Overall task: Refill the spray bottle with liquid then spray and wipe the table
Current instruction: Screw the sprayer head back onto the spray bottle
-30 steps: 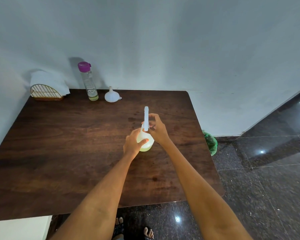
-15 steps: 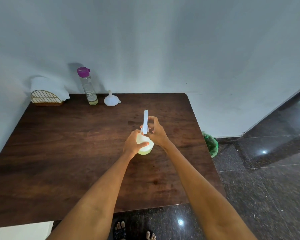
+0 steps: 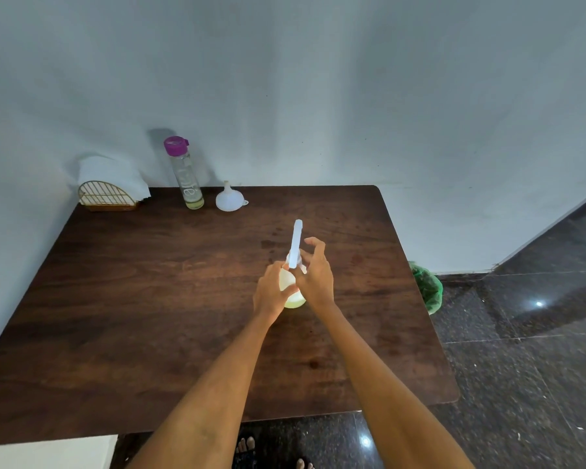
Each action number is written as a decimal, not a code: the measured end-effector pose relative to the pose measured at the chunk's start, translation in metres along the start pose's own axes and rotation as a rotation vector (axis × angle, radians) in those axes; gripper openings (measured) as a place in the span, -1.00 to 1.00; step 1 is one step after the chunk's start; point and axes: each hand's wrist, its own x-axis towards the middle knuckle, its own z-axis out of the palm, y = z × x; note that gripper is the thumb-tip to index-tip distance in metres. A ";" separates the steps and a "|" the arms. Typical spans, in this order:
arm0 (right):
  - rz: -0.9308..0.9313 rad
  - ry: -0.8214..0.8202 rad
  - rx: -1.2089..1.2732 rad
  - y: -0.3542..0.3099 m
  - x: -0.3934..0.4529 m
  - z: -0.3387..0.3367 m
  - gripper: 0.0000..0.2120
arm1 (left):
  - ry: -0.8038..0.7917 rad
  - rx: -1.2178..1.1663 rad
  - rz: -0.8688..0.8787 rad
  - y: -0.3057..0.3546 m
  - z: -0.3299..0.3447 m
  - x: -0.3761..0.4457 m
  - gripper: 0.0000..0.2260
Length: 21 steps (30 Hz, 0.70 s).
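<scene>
1. The small round translucent spray bottle point(image 3: 293, 292) with pale greenish liquid in it stands upright on the dark wooden bench point(image 3: 149, 299), a bit right of the middle and well clear of every edge.
2. Left hand point(image 3: 273, 292) is wrapped round the bottle's body, grip closed on it. Right hand point(image 3: 315, 275) is up at the neck, fingers curled around the base of the long white sprayer head point(image 3: 296, 243), so that grip is closed on the sprayer part.
3. Versus half a second ago: the hands and bottle are in pretty much the same spot. The sprayer head now leans slightly to the right at its top, and the right hand's fingers look a bit more curled round the neck. Mostly the head camera has shifted.
4. At the far bench edge by the wall: a tall clear bottle with a purple cap point(image 3: 184, 172), a little yellowish liquid at its bottom, and just right of it a white plastic funnel point(image 3: 229, 199) sitting mouth-down. In the far left corner is a gold wire napkin holder point(image 3: 106, 196) with white napkins.
5. Lots of bare bench left of and in front of the hands. A green plastic bag point(image 3: 428, 289) sits on the dark tile floor past the right edge.
</scene>
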 end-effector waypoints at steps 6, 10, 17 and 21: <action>-0.020 0.015 -0.038 0.000 -0.002 0.002 -0.35 | 0.023 0.035 0.007 0.001 0.002 -0.003 -0.50; -0.036 -0.138 -0.181 -0.013 0.011 -0.001 -0.24 | -0.057 -0.035 0.014 -0.003 -0.007 -0.008 -0.44; 0.000 0.082 0.317 -0.016 -0.021 0.004 -0.81 | -0.208 -0.125 -0.137 -0.012 -0.010 -0.054 -0.12; 0.028 -0.006 0.387 -0.019 -0.032 0.005 -0.77 | -0.355 -0.025 -0.082 0.000 -0.007 -0.080 -0.11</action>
